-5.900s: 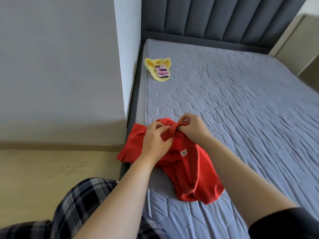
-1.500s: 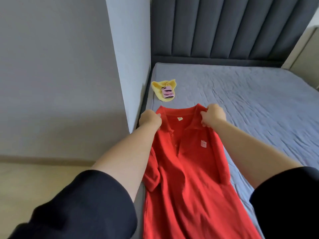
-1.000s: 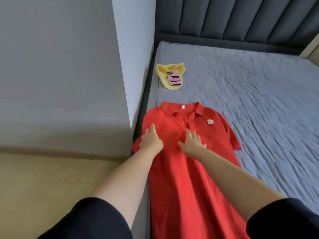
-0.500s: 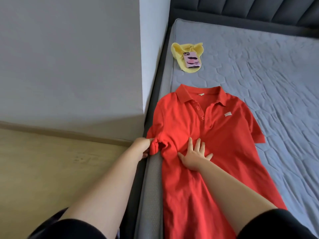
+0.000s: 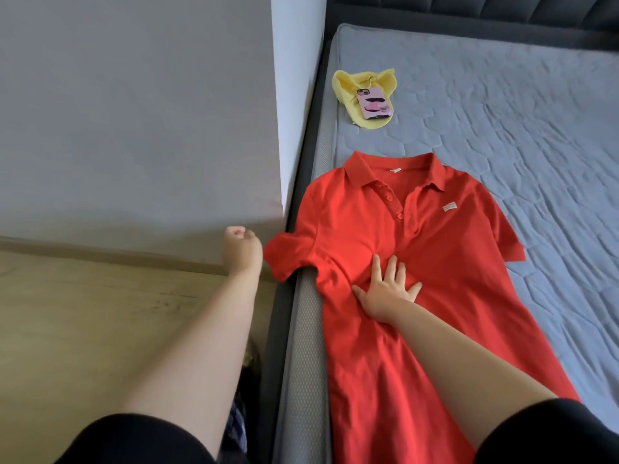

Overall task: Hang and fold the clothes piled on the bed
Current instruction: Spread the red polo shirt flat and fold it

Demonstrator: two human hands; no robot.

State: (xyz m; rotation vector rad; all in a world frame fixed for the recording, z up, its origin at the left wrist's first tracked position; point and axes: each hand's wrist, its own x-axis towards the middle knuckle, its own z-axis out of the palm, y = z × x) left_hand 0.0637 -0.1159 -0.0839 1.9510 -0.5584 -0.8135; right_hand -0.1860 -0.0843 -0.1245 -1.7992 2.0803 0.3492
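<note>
A red polo shirt (image 5: 445,249) lies face up and spread flat along the left side of the grey mattress (image 5: 536,135), collar toward the headboard. Its left sleeve (image 5: 288,252) sticks out over the bed's edge. My right hand (image 5: 385,289) presses flat on the shirt's front below the buttons, fingers spread. My left hand (image 5: 242,249) hovers just left of that sleeve, off the bed, fingers curled and holding nothing.
A yellow cloth (image 5: 355,85) with a pink-cased phone (image 5: 374,103) on it lies beyond the collar near the mattress corner. A grey wall block (image 5: 140,122) stands close on the left above a wooden floor (image 5: 100,323). The dark headboard (image 5: 502,8) is at the back.
My left hand pulled the left sleeve outward, let go of it and moved off to the left. The right hand stayed pressing on the shirt's front.
</note>
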